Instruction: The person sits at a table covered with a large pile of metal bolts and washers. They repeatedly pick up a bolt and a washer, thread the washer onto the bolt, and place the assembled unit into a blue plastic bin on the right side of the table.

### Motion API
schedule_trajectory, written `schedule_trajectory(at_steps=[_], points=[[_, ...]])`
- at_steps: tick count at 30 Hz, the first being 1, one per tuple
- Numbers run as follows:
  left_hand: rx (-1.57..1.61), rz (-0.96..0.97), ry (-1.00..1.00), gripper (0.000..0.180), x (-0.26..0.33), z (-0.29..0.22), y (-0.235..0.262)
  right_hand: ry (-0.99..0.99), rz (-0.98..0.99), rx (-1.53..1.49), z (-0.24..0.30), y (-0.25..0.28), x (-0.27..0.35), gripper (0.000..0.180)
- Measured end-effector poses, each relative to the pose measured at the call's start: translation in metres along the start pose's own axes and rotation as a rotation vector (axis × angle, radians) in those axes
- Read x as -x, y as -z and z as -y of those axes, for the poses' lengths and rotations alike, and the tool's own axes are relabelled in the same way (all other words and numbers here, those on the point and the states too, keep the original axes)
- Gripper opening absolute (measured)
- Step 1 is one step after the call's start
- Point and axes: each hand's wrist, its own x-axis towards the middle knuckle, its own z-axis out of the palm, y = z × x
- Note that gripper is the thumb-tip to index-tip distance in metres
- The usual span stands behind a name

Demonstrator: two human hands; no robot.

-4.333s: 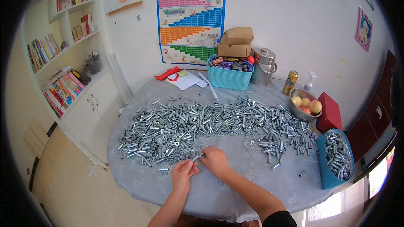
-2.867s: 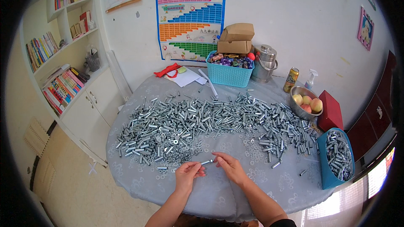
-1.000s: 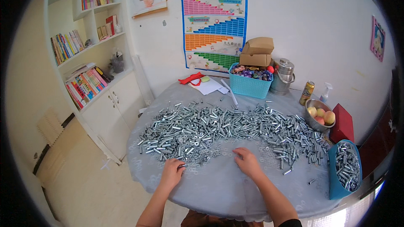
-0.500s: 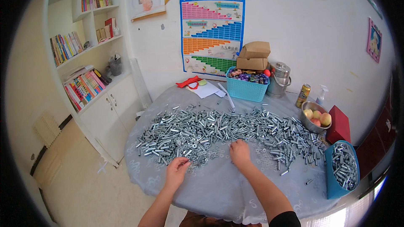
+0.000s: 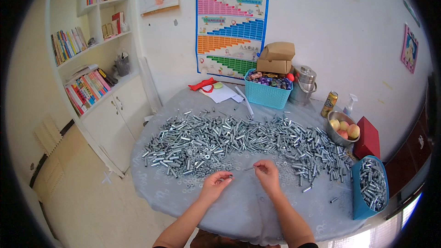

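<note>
Your hands meet over the round bench, just in front of the heap of metal sleeves and washers

Your right hand pinches a thin bolt, tip towards your left hand, whose fingertips close on a small piece, probably to join them; a blue bin of sleeves sits right of the heap

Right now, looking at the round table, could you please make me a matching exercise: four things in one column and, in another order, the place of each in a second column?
Things:
1. teal basket
2. metal bowl of fruit
3. blue bin of metal parts
4. red scissors

Places:
A. at the table's right edge, nearest the person
B. far side, beside the white papers
C. far side, under the cardboard boxes, left of the metal pot
D. right side, next to the red box

Pairs: 1-C, 2-D, 3-A, 4-B
</note>
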Motion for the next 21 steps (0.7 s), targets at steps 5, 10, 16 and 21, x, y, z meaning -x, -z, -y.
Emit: schedule_trajectory(at_steps=[5,10,16,21], points=[[-0.294,-0.054,-0.106,0.029,0.002,0.022,-0.01,-0.064,0.023,-0.341,0.016,-0.002,0.015,0.013],[-0.323,-0.077,-0.137,0.031,0.004,0.018,-0.013,0.029,0.129,-0.172,0.03,-0.007,0.021,0.015],[-0.359,-0.036,-0.148,0.033,0.005,0.016,-0.015,0.173,0.191,0.055,0.04,-0.008,0.023,0.014],[-0.257,-0.038,-0.117,0.033,0.006,0.012,-0.018,0.076,0.293,0.085,0.049,-0.009,0.028,0.014]])
